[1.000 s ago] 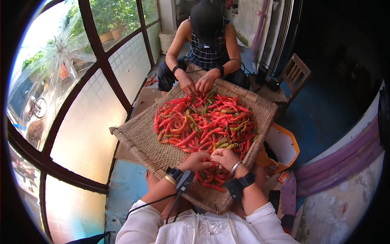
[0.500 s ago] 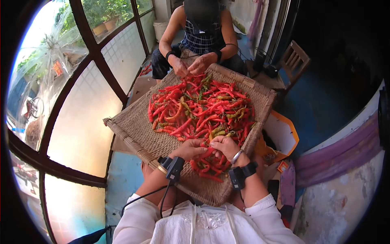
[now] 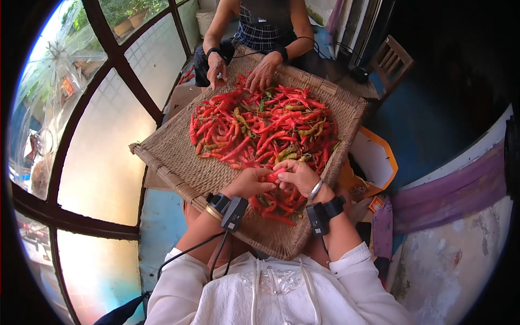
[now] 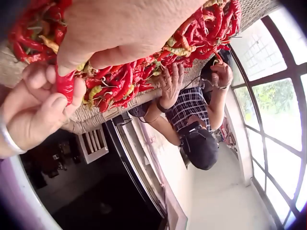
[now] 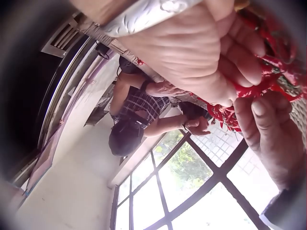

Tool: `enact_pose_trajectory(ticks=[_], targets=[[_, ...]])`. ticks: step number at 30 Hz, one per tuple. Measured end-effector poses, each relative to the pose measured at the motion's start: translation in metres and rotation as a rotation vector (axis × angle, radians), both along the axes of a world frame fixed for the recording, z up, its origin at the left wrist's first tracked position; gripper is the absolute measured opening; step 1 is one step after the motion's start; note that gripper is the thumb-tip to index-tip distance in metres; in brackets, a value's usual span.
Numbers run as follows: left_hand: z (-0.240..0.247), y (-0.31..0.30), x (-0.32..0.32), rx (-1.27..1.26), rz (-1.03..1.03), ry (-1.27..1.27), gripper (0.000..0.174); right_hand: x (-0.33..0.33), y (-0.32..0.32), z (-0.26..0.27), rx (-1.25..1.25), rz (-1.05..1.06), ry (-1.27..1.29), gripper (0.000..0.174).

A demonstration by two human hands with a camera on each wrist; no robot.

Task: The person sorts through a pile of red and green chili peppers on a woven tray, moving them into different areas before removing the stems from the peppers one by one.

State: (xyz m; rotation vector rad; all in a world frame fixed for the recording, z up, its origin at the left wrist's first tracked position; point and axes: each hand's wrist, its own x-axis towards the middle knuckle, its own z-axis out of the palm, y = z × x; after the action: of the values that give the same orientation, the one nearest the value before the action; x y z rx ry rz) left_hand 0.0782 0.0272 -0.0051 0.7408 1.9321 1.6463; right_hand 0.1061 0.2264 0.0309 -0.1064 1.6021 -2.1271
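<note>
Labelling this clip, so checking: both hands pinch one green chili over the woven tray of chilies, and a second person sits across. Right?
Not quite: the chili is red, not green, as the head view shows. The rest holds: the left hand and right hand both pinch it over the woven tray, and a second person sits across.

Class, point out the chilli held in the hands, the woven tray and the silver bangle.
held chilli [image 3: 274, 176], head view, its red middle.
woven tray [image 3: 173, 162], head view, bare weave left.
silver bangle [image 3: 314, 191], head view, its band.
</note>
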Motion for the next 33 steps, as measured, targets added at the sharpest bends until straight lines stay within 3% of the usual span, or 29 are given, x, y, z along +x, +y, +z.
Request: enact_pose_trajectory(ticks=[2,4,6,10,11,12,13,14,16,17,19,23,25,28,33], targets=[[0.005,-0.001,0.001,-0.138,0.013,-0.063,0.026,-0.002,0.001,-0.002,0.003,-0.024,0.0,0.021],[0.025,-0.003,0.003,-0.286,0.023,-0.124,0.02,-0.004,0.001,-0.005,0.021,-0.238,-0.035,0.025],[0.041,-0.009,0.003,-0.245,0.21,-0.24,0.016,-0.006,0.004,-0.007,0.284,-0.354,0.037,0.028],[0.041,-0.021,-0.017,0.589,0.665,-0.32,0.027,0.001,0.008,-0.007,0.586,-0.304,0.224,0.021],[0.039,-0.021,-0.016,0.585,0.664,-0.322,0.027,0.003,0.008,-0.004,0.719,-0.284,0.342,0.018],[0.037,-0.02,-0.014,0.332,0.69,-0.281,0.028,0.005,0.01,-0.003,0.715,-0.285,0.338,0.018],[0.035,-0.018,-0.013,0.078,0.706,-0.235,0.028,0.005,0.014,-0.001,0.874,-0.328,0.482,0.018],[0.032,-0.016,-0.012,0.071,0.704,-0.236,0.028,0.005,0.019,0.002,1.033,-0.369,0.626,0.019],[0.024,-0.009,-0.007,-0.343,0.254,0.019,0.027,0.005,0.029,0.009,1.151,-0.404,0.634,0.019],[0.021,-0.006,-0.007,-0.344,0.248,0.019,0.027,0.004,0.036,0.011,1.245,-0.348,0.636,0.019],[0.018,0.002,-0.007,-0.359,0.004,0.302,0.026,-0.001,0.042,0.011,1.304,-0.247,0.529,0.019],[0.032,0.02,-0.016,-0.504,0.035,0.401,0.03,-0.005,0.042,0.012,1.302,-0.197,0.481,0.019],[0.035,0.03,-0.02,-0.518,0.285,0.538,0.032,-0.006,0.043,0.006,1.212,-0.307,0.471,0.019],[0.02,0.043,-0.031,-0.53,0.371,0.654,0.036,-0.003,0.041,0.007,1.209,-0.31,0.475,0.018],[0.011,0.058,-0.024,-0.718,0.277,0.568,0.032,-0.001,0.039,0.007,1.204,-0.305,0.493,0.017]])
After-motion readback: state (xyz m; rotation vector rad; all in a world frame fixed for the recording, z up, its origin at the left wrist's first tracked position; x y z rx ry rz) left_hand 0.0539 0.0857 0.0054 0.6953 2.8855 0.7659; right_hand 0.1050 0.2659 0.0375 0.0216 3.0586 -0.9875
